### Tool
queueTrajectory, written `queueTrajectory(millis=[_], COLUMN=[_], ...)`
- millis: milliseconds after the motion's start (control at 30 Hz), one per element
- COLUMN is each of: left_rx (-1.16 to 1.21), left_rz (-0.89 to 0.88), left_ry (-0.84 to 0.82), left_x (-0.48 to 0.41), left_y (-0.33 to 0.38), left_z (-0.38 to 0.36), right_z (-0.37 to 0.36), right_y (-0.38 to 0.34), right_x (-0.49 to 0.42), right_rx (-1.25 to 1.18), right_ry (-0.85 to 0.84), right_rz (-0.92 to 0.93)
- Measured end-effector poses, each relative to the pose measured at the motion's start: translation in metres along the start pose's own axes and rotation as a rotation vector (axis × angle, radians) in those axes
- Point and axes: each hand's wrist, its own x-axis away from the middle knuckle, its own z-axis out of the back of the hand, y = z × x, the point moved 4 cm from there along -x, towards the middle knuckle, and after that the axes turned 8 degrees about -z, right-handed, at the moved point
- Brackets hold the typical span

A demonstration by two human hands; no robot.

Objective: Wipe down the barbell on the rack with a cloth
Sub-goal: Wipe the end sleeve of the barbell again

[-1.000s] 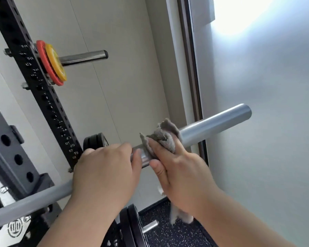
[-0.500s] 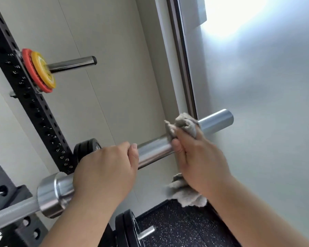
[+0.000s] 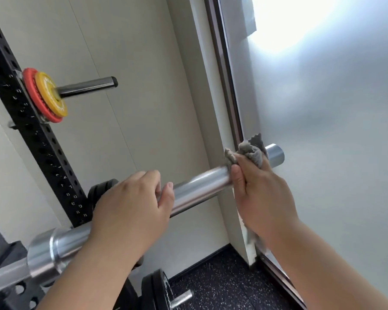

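right hand is clamping cloth round barbell near its outer end | left hand is gripping barbell inboard, steadying | stroke is needing snug wrap right off the end

Bare left forearm angled up from the bottom edge, left hand curled over the barbell from above, thumb tip showing, right hand further out near the bar's end, gripping a grey cloth against it, bare right forearm slanting up from lower right.
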Motion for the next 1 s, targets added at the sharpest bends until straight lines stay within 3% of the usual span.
queueTrajectory(millis=[100, 200, 367, 567, 767, 900, 1000], left_rx=[-0.051, -0.155, -0.146, -0.081, 0.128, 0.011, -0.068], left_rz=[0.012, -0.005, -0.052, -0.069, 0.020, 0.049, 0.026], left_ry=[-0.112, -0.104, -0.050, -0.036, -0.235, -0.229, -0.171], left_x=[-0.007, 0.001, 0.013, -0.007, -0.035, -0.028, -0.022], left_y=[0.009, 0.014, 0.017, 0.014, 0.009, 0.018, 0.025], left_z=[-0.006, -0.004, -0.016, -0.001, -0.024, -0.020, -0.019], right_z=[-0.012, -0.009, 0.012, -0.004, 0.020, 0.007, 0.017], right_y=[-0.031, -0.032, 0.018, -0.014, 0.035, 0.007, 0.027], right_x=[0.021, 0.026, -0.015, 0.022, -0.026, 0.010, -0.008], right_rx=[-0.032, 0.018, 0.037, 0.045, 0.032, 0.044, 0.075], right_ry=[-0.082, -0.131, -0.006, -0.125, -0.027, -0.053, -0.017], right_rz=[0.146, 0.255, -0.010, 0.231, -0.070, 0.160, 0.090])
